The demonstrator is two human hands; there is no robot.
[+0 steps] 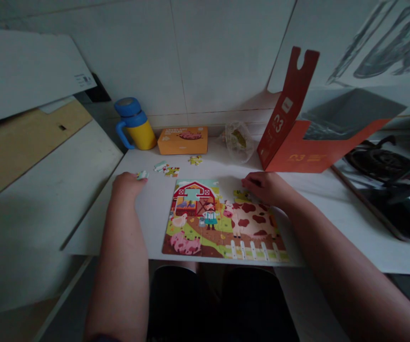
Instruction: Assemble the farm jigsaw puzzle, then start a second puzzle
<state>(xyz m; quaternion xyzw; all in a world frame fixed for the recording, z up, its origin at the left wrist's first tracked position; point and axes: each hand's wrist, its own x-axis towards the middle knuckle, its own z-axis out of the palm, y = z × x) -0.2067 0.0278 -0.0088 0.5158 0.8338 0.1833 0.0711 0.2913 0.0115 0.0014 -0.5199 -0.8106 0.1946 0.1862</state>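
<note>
A farm-scene jigsaw puzzle (222, 223) with a red barn, a cow and a pig lies on the white counter (155, 209) in front of me. My left hand (126, 184) rests closed at the puzzle's left, its fingertips pinching a small loose piece (142, 175). My right hand (267, 186) lies over the puzzle's upper right corner, fingers curled down on a green-yellow piece (242, 194). Three more loose pieces (167, 169) lie beyond the puzzle, one further right (195, 160).
A blue and yellow flask (135, 124), an orange puzzle box (182, 140) and a crumpled plastic bag (239, 139) stand along the tiled wall. An open orange carton sleeve (297, 128) stands at the right, with a gas hob (397, 185) beyond it. Boards lean at the left.
</note>
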